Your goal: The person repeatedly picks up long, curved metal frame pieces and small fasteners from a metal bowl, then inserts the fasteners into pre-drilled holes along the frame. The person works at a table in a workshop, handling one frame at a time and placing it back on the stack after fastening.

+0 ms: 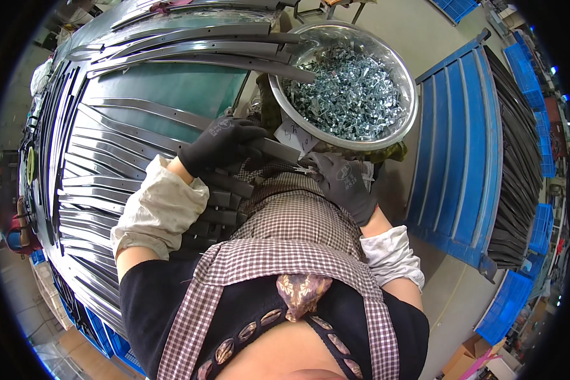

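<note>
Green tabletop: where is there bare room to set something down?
The clearest patch of green tabletop lies between the upper bundle of dark strips and the fanned strips below. It is crowded below the left hand with strip ends; the basin holds many small metal pieces.

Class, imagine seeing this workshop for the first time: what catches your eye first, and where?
Probably the big shiny bowl of silvery metal pieces, right of the top centre. Next, the long dark strips spread over the green table at left and the ribbed blue rack at right. Between them, the gloved left hand holds one strip, its end beside the right hand.
</note>
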Tool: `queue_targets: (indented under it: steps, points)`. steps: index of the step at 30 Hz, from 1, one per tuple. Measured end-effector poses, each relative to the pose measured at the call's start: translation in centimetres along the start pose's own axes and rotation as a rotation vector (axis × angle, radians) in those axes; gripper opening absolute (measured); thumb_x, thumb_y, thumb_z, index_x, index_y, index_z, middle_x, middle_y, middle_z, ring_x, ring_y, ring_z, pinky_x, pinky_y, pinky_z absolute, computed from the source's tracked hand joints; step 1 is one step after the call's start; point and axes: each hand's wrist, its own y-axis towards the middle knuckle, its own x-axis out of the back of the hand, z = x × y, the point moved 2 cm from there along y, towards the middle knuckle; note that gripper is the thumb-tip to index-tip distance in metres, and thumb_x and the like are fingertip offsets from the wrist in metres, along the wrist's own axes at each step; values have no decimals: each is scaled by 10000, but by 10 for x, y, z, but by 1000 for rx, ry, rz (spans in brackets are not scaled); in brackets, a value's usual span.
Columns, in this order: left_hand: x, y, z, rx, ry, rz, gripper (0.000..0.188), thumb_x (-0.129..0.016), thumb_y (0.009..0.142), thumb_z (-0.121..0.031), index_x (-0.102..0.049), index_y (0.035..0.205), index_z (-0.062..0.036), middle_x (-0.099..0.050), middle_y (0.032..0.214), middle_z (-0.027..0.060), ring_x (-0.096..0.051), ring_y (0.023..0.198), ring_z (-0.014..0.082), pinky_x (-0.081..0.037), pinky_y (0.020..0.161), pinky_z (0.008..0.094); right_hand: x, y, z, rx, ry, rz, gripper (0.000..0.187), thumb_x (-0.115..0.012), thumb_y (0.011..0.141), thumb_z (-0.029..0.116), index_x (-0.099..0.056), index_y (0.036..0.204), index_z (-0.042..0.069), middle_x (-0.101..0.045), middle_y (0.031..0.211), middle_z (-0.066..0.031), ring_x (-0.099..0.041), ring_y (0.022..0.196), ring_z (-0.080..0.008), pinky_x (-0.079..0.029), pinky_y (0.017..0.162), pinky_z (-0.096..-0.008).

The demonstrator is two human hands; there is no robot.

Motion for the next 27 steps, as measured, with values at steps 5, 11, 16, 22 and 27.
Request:
queue_targets:
  steps: [5, 11, 16, 22, 27]
  points:
    - [-3, 1, 1, 9, -30, -9, 348, -716, 781, -151, -700, 1117, -59, -706, 1028, 153, -665, 946, 365, -522, 827, 445, -8, 17, -3, 93, 124, -69, 347, -676, 849, 158, -634, 1164, 18, -670, 933, -154, -668, 804, -331, -536, 691, -438]
    - [1, -1, 2, 21, -14, -29, 360, -750, 746, -177, -711, 1088, -71, -706, 1042, 129, -657, 965, 356, -500, 864, 445, -17, 25, -5, -93, 299, -140, 266, -693, 881, 233, -662, 1047, 27, -667, 859, -169, -657, 779, -347, -523, 692, -434]
    - [1, 2, 0, 5, 25, -83, 389, -781, 717, -221, -715, 1083, -106, -703, 1076, 96, -637, 1005, 340, -466, 911, 445, -6, 9, -5, -108, 302, -250, 206, -630, 940, 236, -653, 944, 31, -655, 827, -161, -644, 765, -354, -506, 671, -432]
    - [-3, 0, 8, 9, 70, -55, 424, -787, 723, -263, -702, 1108, -107, -693, 1088, 103, -631, 1012, 345, -476, 897, 445, -15, -8, -10, -125, 201, -12, 282, -576, 972, 283, -620, 852, 31, -635, 809, -169, -627, 767, -371, -495, 670, -459]
    - [0, 0, 2, 39, 45, -49, 430, -781, 739, -285, -700, 1118, -101, -690, 1081, 112, -628, 1013, 353, -479, 902, 446, -11, -2, -6, -84, 254, -30, 305, -565, 975, 309, -633, 860, 35, -655, 828, -173, -641, 789, -372, -506, 681, -452]
